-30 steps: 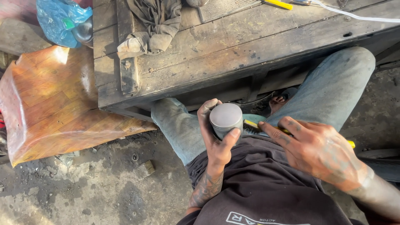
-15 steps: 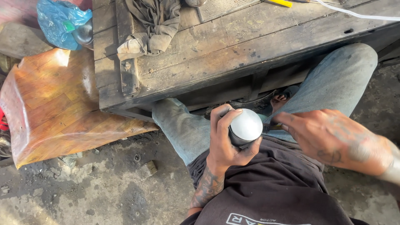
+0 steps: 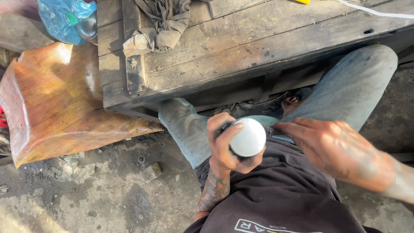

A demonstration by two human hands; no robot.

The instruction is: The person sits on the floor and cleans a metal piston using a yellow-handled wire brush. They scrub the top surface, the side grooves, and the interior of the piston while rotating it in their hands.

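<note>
Round metal part point(image 3: 248, 137), silver, flat bright top facing the camera, held over the person's lap between the two knees. Left hand point(image 3: 224, 144) wraps it: fingers curled over the upper left edge, thumb under the lower right rim, dark side wall mostly hidden by the grip. Right hand point(image 3: 334, 149) sits just to the right of the part, fingers bunched and pointing left toward its side; fingertips meet near the part's right edge, and something may be pinched there but it is too hidden to tell what.

Around: worn wooden bench point(image 3: 241, 47), dark planks, stains and small holes, directly ahead of the knees, its front edge overhanging the legs. Crumpled grey rag point(image 3: 157, 28) lies on the bench top near its left end. White cable point(image 3: 379, 12) runs along the top right of the bench; a bit of yellow tool point(image 3: 302, 1) shows at the upper edge. Blue plastic bag point(image 3: 60, 19) top left, off the bench, with a dark round object tucked against it. Glossy wood-pattern sheet point(image 3: 51, 99) lies bent on the ground left of the bench, its corner reaching under the bench edge near the left knee. Small block point(image 3: 152, 171) and a little ring on the dirty concrete floor point(image 3: 86, 198). Blue jeans point(image 3: 353, 86) and dark shirt point(image 3: 276, 194) fill the lower middle and hide the ground under the hands.
</note>
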